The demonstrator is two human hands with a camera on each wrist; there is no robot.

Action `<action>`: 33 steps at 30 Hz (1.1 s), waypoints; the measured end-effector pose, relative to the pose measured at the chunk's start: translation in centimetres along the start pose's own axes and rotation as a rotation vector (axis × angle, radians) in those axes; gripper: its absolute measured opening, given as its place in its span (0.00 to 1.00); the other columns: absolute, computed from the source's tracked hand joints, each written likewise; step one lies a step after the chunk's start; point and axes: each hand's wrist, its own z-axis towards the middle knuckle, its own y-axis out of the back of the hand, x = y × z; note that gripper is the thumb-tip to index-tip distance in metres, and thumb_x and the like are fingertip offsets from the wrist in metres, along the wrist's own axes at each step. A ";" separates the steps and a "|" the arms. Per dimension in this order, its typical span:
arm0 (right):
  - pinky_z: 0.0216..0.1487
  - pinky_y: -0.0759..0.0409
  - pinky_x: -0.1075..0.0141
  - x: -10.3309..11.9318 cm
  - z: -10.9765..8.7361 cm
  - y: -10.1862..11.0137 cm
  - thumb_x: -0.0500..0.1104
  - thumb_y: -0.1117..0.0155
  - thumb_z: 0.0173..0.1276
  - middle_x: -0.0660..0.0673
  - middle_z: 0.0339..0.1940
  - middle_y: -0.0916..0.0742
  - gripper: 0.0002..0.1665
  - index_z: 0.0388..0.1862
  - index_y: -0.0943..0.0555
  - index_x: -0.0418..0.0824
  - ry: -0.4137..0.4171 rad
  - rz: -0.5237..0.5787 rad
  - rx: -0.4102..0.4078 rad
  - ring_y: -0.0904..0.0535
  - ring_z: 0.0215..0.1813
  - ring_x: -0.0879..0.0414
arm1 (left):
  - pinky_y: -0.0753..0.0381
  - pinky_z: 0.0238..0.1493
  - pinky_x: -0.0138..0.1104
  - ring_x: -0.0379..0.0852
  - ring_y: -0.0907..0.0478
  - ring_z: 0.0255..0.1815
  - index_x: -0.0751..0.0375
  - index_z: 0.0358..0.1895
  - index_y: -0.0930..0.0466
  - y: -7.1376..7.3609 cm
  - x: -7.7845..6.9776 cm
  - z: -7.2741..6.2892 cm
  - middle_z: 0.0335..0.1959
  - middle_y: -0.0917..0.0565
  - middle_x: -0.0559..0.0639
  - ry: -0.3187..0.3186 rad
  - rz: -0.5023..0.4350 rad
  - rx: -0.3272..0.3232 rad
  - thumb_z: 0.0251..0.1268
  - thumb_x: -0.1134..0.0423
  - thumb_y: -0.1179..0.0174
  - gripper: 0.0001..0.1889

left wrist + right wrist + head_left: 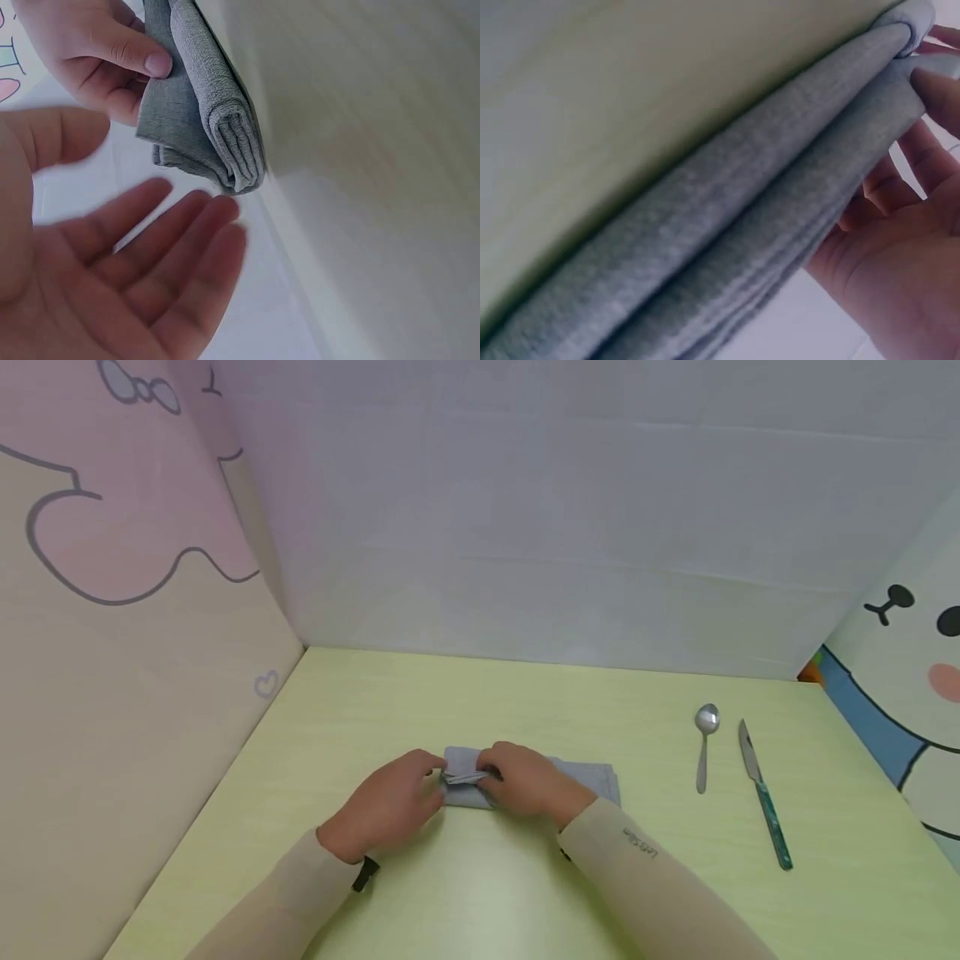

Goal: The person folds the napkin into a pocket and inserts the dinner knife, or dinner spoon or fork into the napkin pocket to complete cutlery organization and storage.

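Observation:
A folded grey cloth (pixel 588 772) lies on the table in the head view, its layers stacked at the left end. My right hand (pixel 528 781) pinches a flap of it between thumb and fingers. In the left wrist view the right thumb presses on the cloth (pixel 232 112). My left hand (pixel 393 802) is at the cloth's left end; its fingers look loosely extended in the left wrist view, close to the folded edge and holding nothing. The right wrist view shows the right hand (pixel 907 277) beside the long folded edge of the cloth (pixel 727 180).
To the right on the pale green table (pixel 360 693) lie a metal spoon (pixel 703 743) and a knife (pixel 767 802) with a green handle. A plain wall (pixel 555 527) stands behind the table, with printed panels at both sides.

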 end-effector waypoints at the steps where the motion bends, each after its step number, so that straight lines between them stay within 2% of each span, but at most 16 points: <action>1: 0.54 0.22 0.55 -0.1 0.1 0.0 0.43 0.37 0.77 0.51 0.45 0.16 0.08 0.51 0.16 0.44 -0.001 0.013 -0.007 0.20 0.48 0.54 | 0.21 0.54 0.42 0.46 0.21 0.55 0.59 0.58 0.19 0.0 -0.1 0.1 0.55 0.19 0.47 0.023 -0.021 -0.040 0.73 0.59 0.37 0.15; 3: 0.55 0.22 0.55 -0.4 0.3 0.2 0.42 0.38 0.78 0.50 0.46 0.15 0.08 0.51 0.16 0.44 -0.025 0.037 -0.014 0.20 0.49 0.54 | 0.21 0.45 0.40 0.42 0.21 0.43 0.54 0.48 0.16 0.2 -0.2 0.4 0.43 0.18 0.42 0.051 -0.071 -0.085 0.73 0.59 0.37 0.07; 4: 0.55 0.22 0.55 -0.5 0.4 0.3 0.41 0.38 0.78 0.50 0.46 0.14 0.08 0.52 0.16 0.44 -0.045 0.050 -0.015 0.19 0.49 0.54 | 0.21 0.42 0.40 0.41 0.23 0.39 0.53 0.44 0.16 0.3 -0.3 0.7 0.39 0.19 0.41 0.041 -0.082 -0.083 0.72 0.60 0.37 0.04; 6: 0.53 0.22 0.55 -0.6 0.5 0.5 0.42 0.40 0.79 0.51 0.46 0.14 0.09 0.54 0.17 0.45 -0.090 0.075 -0.009 0.20 0.47 0.55 | 0.22 0.41 0.38 0.40 0.25 0.35 0.52 0.40 0.15 0.3 -0.5 1.3 0.34 0.21 0.39 -0.005 -0.072 -0.036 0.72 0.63 0.37 0.03; 8: 0.51 0.23 0.55 -0.7 0.5 0.8 0.42 0.43 0.80 0.51 0.45 0.15 0.11 0.55 0.18 0.45 -0.135 0.107 0.002 0.21 0.45 0.55 | 0.21 0.42 0.38 0.39 0.24 0.34 0.53 0.42 0.13 0.2 -0.7 1.9 0.34 0.19 0.39 -0.073 -0.041 0.036 0.72 0.66 0.39 0.05; 11: 0.46 0.26 0.56 -1.0 0.6 1.1 0.42 0.46 0.81 0.51 0.40 0.18 0.10 0.55 0.20 0.45 -0.173 0.150 0.016 0.24 0.40 0.54 | 0.21 0.44 0.37 0.38 0.24 0.36 0.55 0.46 0.13 -0.1 -1.0 2.6 0.37 0.17 0.41 -0.191 0.063 0.098 0.70 0.70 0.40 0.09; 13: 0.43 0.28 0.56 -1.1 0.6 1.2 0.42 0.48 0.81 0.50 0.37 0.19 0.10 0.53 0.21 0.45 -0.180 0.167 0.020 0.26 0.38 0.54 | 0.22 0.41 0.36 0.40 0.24 0.34 0.55 0.44 0.14 -0.4 -1.2 2.9 0.35 0.17 0.42 -0.254 0.143 0.102 0.68 0.73 0.40 0.10; 15: 0.41 0.30 0.57 -1.2 0.7 1.3 0.42 0.48 0.81 0.49 0.35 0.21 0.08 0.50 0.21 0.46 -0.183 0.184 0.026 0.27 0.36 0.54 | 0.24 0.37 0.34 0.40 0.26 0.31 0.53 0.40 0.16 -0.8 -1.4 3.2 0.31 0.19 0.42 -0.279 0.222 0.084 0.66 0.74 0.39 0.10; 17: 0.40 0.31 0.57 -1.2 0.7 1.3 0.42 0.49 0.82 0.48 0.33 0.21 0.07 0.48 0.22 0.46 -0.182 0.194 0.028 0.27 0.35 0.54 | 0.26 0.34 0.34 0.41 0.28 0.28 0.53 0.37 0.18 -1.1 -1.5 3.4 0.27 0.21 0.42 -0.266 0.276 0.073 0.65 0.75 0.37 0.10; 19: 0.40 0.32 0.56 -1.2 0.7 1.4 0.42 0.49 0.82 0.47 0.32 0.22 0.07 0.46 0.22 0.46 -0.183 0.201 0.032 0.28 0.34 0.53 | 0.26 0.34 0.33 0.39 0.28 0.28 0.51 0.37 0.19 -1.4 -1.5 3.5 0.28 0.21 0.41 -0.222 0.293 0.074 0.65 0.75 0.37 0.11; 24: 0.40 0.32 0.57 -1.0 0.7 1.5 0.42 0.48 0.82 0.47 0.31 0.22 0.07 0.45 0.23 0.46 -0.187 0.201 0.034 0.28 0.34 0.54 | 0.31 0.32 0.35 0.40 0.32 0.25 0.52 0.34 0.27 -1.4 -1.7 3.9 0.23 0.27 0.43 -0.130 0.206 0.114 0.63 0.72 0.38 0.10; 26: 0.40 0.32 0.57 -1.0 0.7 1.5 0.42 0.48 0.82 0.47 0.32 0.22 0.07 0.46 0.22 0.46 -0.189 0.200 0.036 0.28 0.34 0.54 | 0.29 0.34 0.37 0.41 0.30 0.27 0.53 0.37 0.25 -1.4 -1.7 4.0 0.25 0.24 0.45 -0.118 0.184 0.126 0.63 0.70 0.38 0.07; 30: 0.41 0.31 0.57 -0.9 0.7 1.6 0.42 0.48 0.82 0.48 0.33 0.22 0.07 0.48 0.22 0.45 -0.191 0.192 0.040 0.27 0.36 0.53 | 0.23 0.39 0.39 0.41 0.23 0.31 0.51 0.46 0.20 -1.4 -1.5 4.4 0.33 0.17 0.44 -0.098 0.204 0.155 0.65 0.66 0.40 0.08; 33: 0.41 0.31 0.56 -0.8 0.8 1.7 0.42 0.48 0.82 0.48 0.34 0.21 0.07 0.50 0.22 0.45 -0.195 0.190 0.044 0.27 0.37 0.53 | 0.28 0.35 0.37 0.40 0.29 0.27 0.51 0.40 0.23 -1.2 -1.5 4.6 0.26 0.23 0.42 -0.073 0.210 0.188 0.65 0.66 0.40 0.05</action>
